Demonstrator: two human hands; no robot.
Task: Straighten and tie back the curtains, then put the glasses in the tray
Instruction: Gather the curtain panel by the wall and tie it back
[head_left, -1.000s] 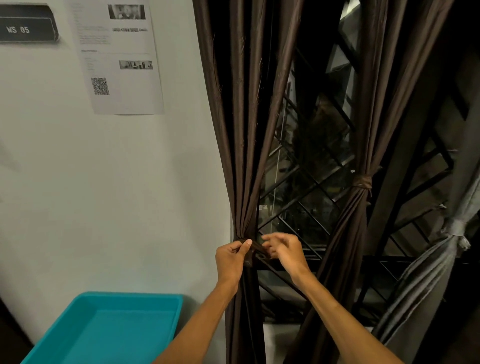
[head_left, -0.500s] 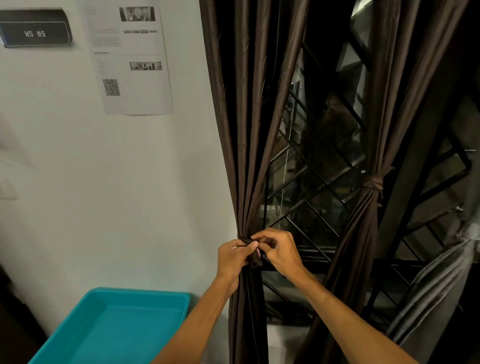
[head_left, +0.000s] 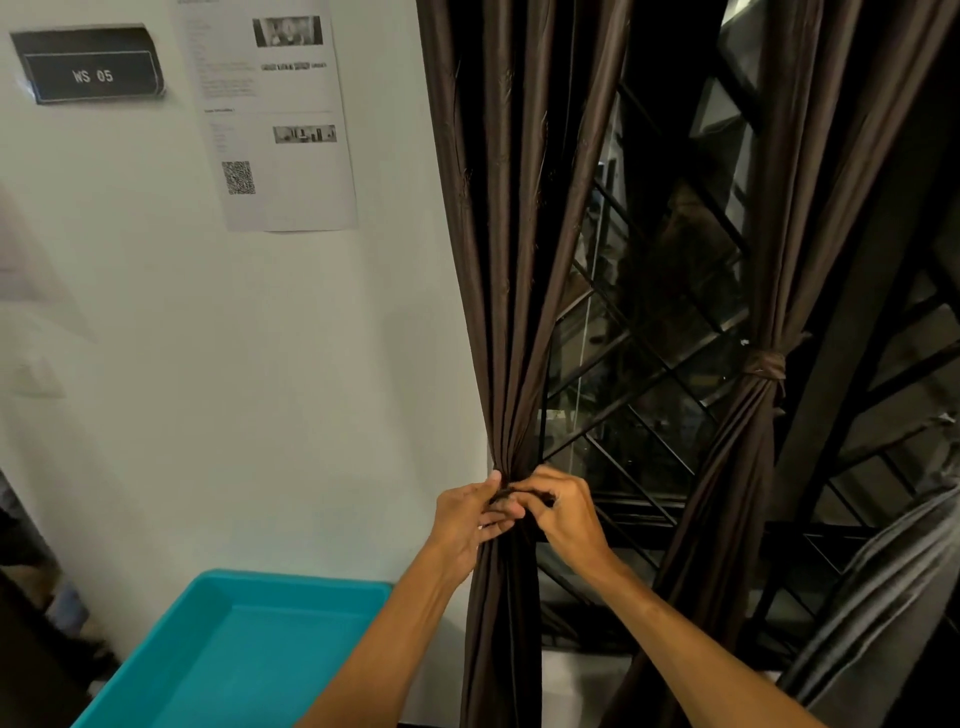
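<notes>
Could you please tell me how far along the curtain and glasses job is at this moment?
Done: the middle brown curtain is already cinched with a knotted tie. In hand: the left hand and right hand are pinching the tie at the gathered waist of the left brown curtain. Left: the teal tray holds nothing visible, and no glasses are in view.

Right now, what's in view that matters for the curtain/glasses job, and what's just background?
In play:
- left hand and right hand, pinching the tie on the left brown curtain
- second brown curtain, already tied
- teal tray, no glasses visible

Background:
- WS 05 sign
- printed sheet
- window grille
- grey curtain
</notes>
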